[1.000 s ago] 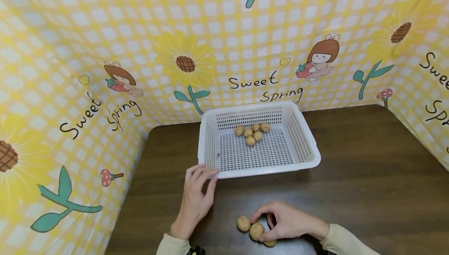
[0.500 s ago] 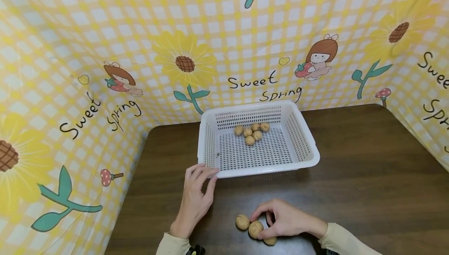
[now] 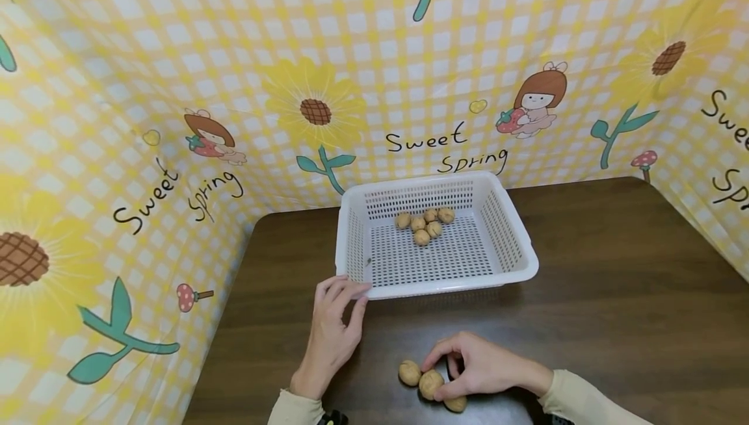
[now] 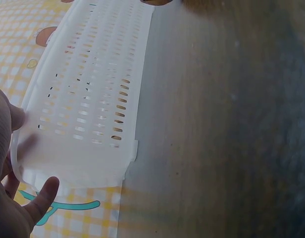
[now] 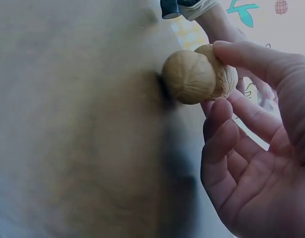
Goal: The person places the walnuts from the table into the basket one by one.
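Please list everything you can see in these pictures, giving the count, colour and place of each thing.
basket: 1, white, on the table
walnuts in the basket: 6, light brown, towards its far side
walnuts on the table: 3, light brown, close together in front of the basket
dark speck: 1, dark, inside the basket at left, too small to identify
table: 1, dark brown, under the basket
checked cloth: at least 1 piece, yellow and white with printed flowers, behind and beside the table
wrist devices: 2, dark, one at each wrist
sleeves: 2, cream, one per arm
left hand: 1, fingers over the basket's near left corner
right hand: 1, pinching the middle table walnut
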Demonstrator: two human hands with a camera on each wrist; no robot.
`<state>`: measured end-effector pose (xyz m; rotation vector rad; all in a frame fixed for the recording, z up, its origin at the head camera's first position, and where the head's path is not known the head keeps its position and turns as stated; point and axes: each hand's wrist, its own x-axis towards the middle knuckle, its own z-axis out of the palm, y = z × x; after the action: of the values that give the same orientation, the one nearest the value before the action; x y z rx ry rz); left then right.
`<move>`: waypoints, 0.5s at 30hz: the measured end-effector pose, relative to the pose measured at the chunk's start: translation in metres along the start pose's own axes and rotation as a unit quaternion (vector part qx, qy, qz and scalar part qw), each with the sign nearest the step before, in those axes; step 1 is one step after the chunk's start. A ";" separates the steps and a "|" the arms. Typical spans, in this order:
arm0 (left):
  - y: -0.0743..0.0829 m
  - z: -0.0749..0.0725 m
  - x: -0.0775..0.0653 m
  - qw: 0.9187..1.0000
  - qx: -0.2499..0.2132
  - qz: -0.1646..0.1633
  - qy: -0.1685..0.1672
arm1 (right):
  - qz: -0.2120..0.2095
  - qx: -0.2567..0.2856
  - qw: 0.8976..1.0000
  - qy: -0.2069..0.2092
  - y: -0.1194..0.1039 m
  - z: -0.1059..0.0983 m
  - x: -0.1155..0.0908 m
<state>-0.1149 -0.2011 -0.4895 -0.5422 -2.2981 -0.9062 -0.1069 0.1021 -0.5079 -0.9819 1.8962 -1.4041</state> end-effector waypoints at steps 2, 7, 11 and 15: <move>0.001 0.000 -0.001 1.000 0.002 -0.001 0.001 | -0.007 0.000 1.000 0.000 -0.004 -0.002 -0.001; 0.002 0.000 -0.001 1.000 0.001 0.002 0.005 | -0.018 0.004 1.000 0.001 -0.016 -0.008 -0.002; 0.002 0.000 -0.001 1.000 0.001 -0.001 0.003 | -0.023 0.003 1.000 0.000 -0.024 -0.014 -0.003; 0.002 -0.001 -0.001 1.000 0.003 -0.009 -0.004 | -0.030 0.001 1.000 0.000 -0.034 -0.022 -0.003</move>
<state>-0.1128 -0.2003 -0.4881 -0.5233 -2.3151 -0.9068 -0.1152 0.1108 -0.4691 -1.0460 1.8790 -1.4391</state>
